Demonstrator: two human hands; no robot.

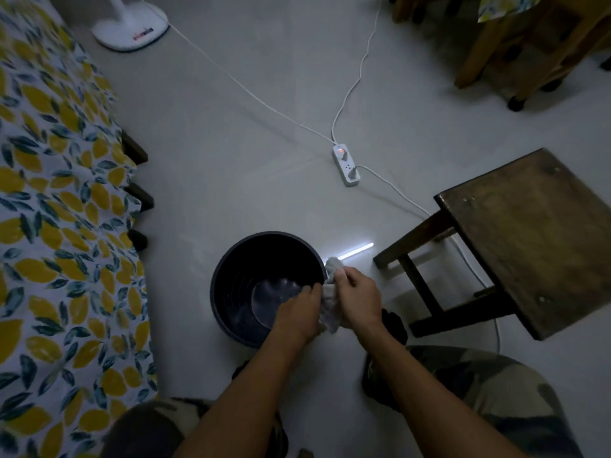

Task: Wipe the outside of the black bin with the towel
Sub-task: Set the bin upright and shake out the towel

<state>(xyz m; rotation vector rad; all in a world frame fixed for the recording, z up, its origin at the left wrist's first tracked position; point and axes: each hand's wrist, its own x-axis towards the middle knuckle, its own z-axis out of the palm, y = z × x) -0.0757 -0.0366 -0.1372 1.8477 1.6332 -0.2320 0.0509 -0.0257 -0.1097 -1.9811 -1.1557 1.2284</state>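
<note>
Black bin (251,289) sits upright on the pale floor (251,153) between the person's knees, mouth open and apparently empty. Towel (329,309) is bunched against the rim's right side, pinched between both hands. Right hand (358,297) grips the towel from outside, fingers curled around it; left hand (297,312) reaches over the rim and clamps the near end, probably steadying the bin too. Wooden stool (529,233) stands just right; power strip (345,165) lies farther ahead, well clear.

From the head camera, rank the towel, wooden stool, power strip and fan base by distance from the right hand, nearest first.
1. Towel: gripped in the right hand, beside the bin.
2. Wooden stool: to the right.
3. Power strip: farther ahead on the floor.
4. Fan base: far upper left.
</note>
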